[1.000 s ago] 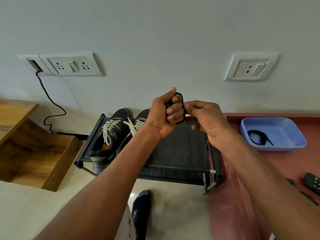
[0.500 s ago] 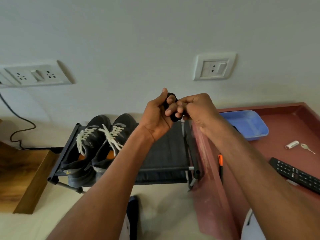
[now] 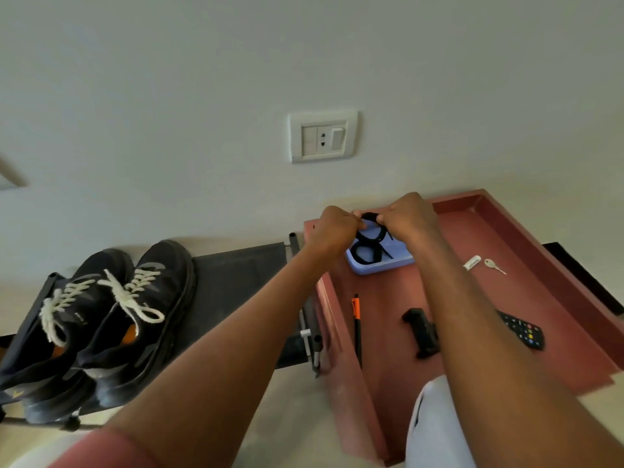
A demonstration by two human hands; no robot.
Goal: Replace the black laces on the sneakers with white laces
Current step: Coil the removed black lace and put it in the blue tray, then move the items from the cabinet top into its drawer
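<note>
Two black sneakers [image 3: 111,319] with white laces [image 3: 135,295] tied in them stand side by side on a dark shoe rack [image 3: 236,282] at the left. My left hand [image 3: 336,228] and my right hand [image 3: 410,219] together pinch a coiled black lace [image 3: 371,228] just above a blue tray [image 3: 385,266] on the red table. A second coiled black lace [image 3: 366,253] lies inside that tray.
The red table [image 3: 506,315] has raised edges and carries an orange-and-black pen [image 3: 356,319], a black clip-like object [image 3: 422,332], a remote control [image 3: 523,329], a key [image 3: 494,265] and a small white piece [image 3: 472,263]. A wall socket [image 3: 322,136] sits above.
Both hands have carried the coiled black lace to the right, from in front of the shoe rack to above the blue tray. The view has swung right with them.
</note>
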